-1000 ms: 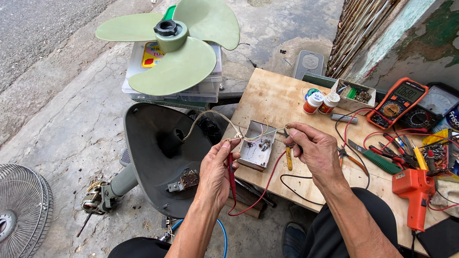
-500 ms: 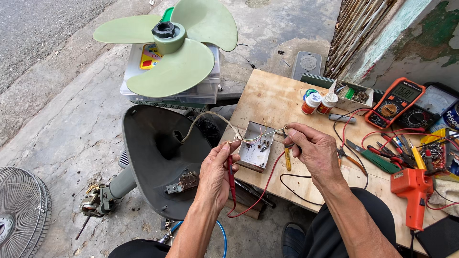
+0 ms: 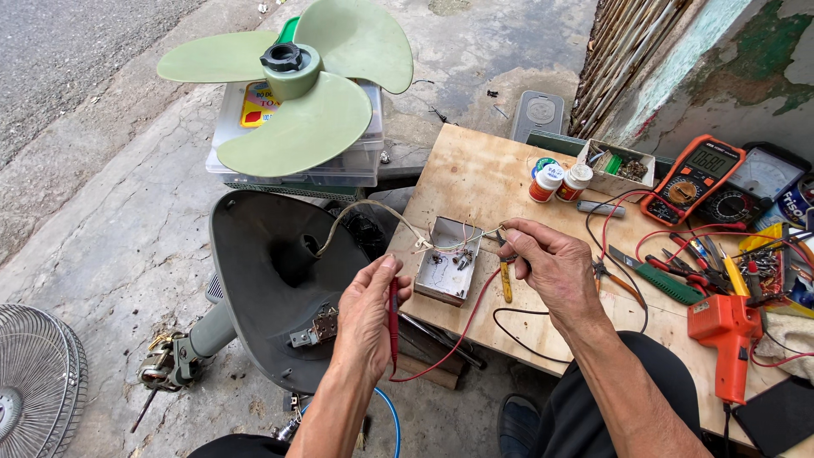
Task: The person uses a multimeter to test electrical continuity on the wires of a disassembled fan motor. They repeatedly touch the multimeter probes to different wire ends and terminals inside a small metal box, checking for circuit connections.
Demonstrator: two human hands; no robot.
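Left hand (image 3: 366, 318) is closed around a red probe (image 3: 393, 318), tip raised toward the small open box (image 3: 448, 271). Right hand (image 3: 551, 270) pinches the wires (image 3: 441, 247) above that box, a yellow-handled tool (image 3: 506, 282) beneath its fingers. The box sits at the near left edge of the wooden table (image 3: 475, 174), on cracked concrete ground.

Board: I see a plywood board (image 3: 483, 178) serving as the bench, on the right.
Far edge: two small white bottles (image 3: 561, 181), a box of small parts (image 3: 619, 161), two meters (image 3: 694, 178).
Near left corner: a small open metal box (image 3: 448, 273).
Right side: an orange heat gun (image 3: 727, 335), loose hand tools (image 3: 670, 276).
Floor: cracked concrete floor (image 3: 110, 220) carries a grey fan base (image 3: 271, 280), far left a wire grille (image 3: 34, 390).
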